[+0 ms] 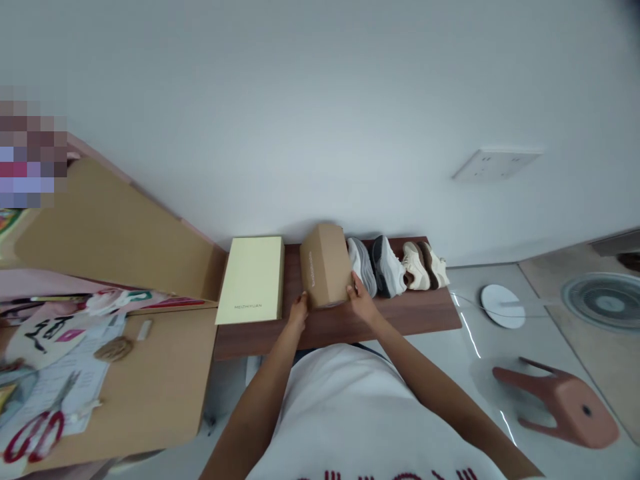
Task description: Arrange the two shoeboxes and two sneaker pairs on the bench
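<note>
A brown cardboard box [327, 267] is held between my two hands over a dark wooden bench top, tilted on one edge. My left hand [299, 312] grips its lower left corner, and my right hand [362, 301] is closed on its lower right side. Left of it lies a pale yellow box [254, 280] with lettering on its lid. Close to my right hand stand grey-white sneakers [363, 265] and a white and dark shoe [389, 267]. Farther right is a pair of cream and brown shoes [425, 265].
The wooden bench top [415, 317] runs along a white wall with a socket plate [497, 165]. At left, a desk [165, 373] carries red-handled scissors [43, 423], papers and small items. A pink stool [570, 407], a white disc base [503, 307] and a fan [603, 300] are at right.
</note>
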Motion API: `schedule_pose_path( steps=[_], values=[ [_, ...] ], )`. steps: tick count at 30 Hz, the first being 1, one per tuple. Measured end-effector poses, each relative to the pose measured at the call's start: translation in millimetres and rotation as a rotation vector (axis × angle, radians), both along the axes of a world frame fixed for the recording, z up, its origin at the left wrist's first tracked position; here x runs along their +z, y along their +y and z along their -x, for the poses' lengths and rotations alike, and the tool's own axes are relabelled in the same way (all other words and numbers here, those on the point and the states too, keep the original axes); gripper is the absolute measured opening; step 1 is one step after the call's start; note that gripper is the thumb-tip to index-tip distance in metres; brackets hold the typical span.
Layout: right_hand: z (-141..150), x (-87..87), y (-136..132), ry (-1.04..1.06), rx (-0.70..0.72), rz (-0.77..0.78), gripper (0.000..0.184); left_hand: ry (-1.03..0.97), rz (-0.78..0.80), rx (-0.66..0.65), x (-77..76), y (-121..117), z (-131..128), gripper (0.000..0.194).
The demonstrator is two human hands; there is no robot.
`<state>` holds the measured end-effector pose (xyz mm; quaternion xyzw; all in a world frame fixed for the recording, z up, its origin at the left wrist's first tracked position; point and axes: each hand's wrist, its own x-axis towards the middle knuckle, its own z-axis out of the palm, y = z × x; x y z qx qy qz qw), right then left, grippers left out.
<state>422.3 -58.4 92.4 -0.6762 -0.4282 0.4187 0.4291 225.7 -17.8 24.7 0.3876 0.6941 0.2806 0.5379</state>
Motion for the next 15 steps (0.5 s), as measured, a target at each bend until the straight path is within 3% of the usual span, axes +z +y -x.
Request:
schedule_pose_path(
  steps=[3, 7, 12, 15],
  values=[
    [-6.8, 4.0, 3.5, -0.019, -0.011, 0.037, 0.070, -0.108, 0.199, 0.047, 2.3, 1.5, -9.3, 0.059],
    [-7.8, 15.5, 9.3, -0.013, -0.026, 0.115, 0.067, -0.159, 0.175, 0.100, 12.9, -1.1, -6.9, 0.049],
    [-7.3, 26.9, 14.0, 0.095, 0.065, 0.192, 0.063, -0.015, -0.052, 0.172, 22.7, -7.0, 12.0, 0.042],
    [-9.8, 24.5, 14.9, 0.239, 0.129, 0.338, 0.055, 0.152, -0.207, 0.203, 26.6, -12.5, 22.1, 0.043]
  ],
)
